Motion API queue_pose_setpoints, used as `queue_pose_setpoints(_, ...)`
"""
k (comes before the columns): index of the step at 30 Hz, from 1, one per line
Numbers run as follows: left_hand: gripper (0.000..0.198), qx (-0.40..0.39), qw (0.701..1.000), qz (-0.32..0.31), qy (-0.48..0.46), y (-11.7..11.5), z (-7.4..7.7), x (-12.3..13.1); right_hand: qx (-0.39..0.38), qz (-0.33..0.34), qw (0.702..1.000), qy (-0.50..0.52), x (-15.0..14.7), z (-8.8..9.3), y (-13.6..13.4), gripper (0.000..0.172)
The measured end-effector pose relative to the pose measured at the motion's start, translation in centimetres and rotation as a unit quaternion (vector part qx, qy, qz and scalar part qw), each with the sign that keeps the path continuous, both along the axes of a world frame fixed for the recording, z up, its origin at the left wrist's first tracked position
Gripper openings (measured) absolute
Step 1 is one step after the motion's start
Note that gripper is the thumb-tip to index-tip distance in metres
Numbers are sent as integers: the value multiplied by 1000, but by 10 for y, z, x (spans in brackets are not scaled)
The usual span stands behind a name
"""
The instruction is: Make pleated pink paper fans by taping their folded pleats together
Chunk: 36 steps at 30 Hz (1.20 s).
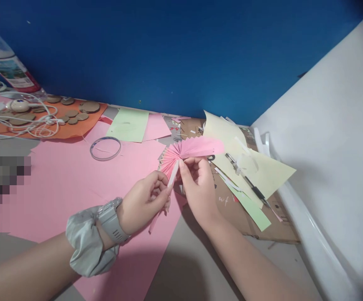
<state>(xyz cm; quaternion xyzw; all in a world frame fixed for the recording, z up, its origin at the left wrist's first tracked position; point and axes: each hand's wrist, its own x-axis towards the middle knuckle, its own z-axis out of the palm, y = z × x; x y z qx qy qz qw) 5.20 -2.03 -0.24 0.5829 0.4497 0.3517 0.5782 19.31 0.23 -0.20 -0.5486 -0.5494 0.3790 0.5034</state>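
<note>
A pink pleated paper fan [189, 147] is spread in a half circle above the pink sheet and the cardboard. My left hand [145, 196], with a grey watch and a grey scrunchie at its wrist, is closed on the fan's lower left edge, where a pale narrow strip [173, 174] runs. My right hand [198, 188] pinches the fan near the centre where the pleats meet. My fingers hide part of the lower pleats. I cannot tell whether the pale strip is a separate piece or a folded edge.
A large pink sheet [65, 179] bears a roll of tape [105, 149]. On the right, a pen [250, 184] lies over cream paper [274, 167] and cardboard [227, 213]. Far left stand a bottle [12, 69] and tangled earphones [20, 105]. A blue wall [156, 54] closes the back.
</note>
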Motion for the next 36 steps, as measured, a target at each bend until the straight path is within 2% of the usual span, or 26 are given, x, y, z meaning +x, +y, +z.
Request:
queue_pose_setpoints(4,12,1,1000,14,-8,1,0,1,-11,2,1000,-9,2,1,0,16)
queue_pose_setpoints(8,14,10,1000,13,6,1,1,0,-44,65,996,-39,2,3,-3,25)
queue_pose_setpoints(11,13,21,1000,3,21,0,1,0,-42,96,994,-45,1,4,-6,23)
queue_pose_setpoints(17,9,47,996,-9,73,-1,0,-2,-40,94,994,-44,-1,6,-9,17)
queue_pose_setpoints(26,9,47,996,-19,79,-1,-1,-1,-51,76,995,-50,1,3,-8,20)
queue_pose_setpoints(28,10,63,993,-15,100,-1,0,-2,-49,72,994,-64,2,3,-8,19)
queue_pose_setpoints(32,16,144,973,-11,177,1,4,-6,-31,64,993,-99,3,4,-8,19)
queue_pose_setpoints(36,25,171,962,2,213,3,6,-8,-24,99,987,-124,1,7,-11,19)
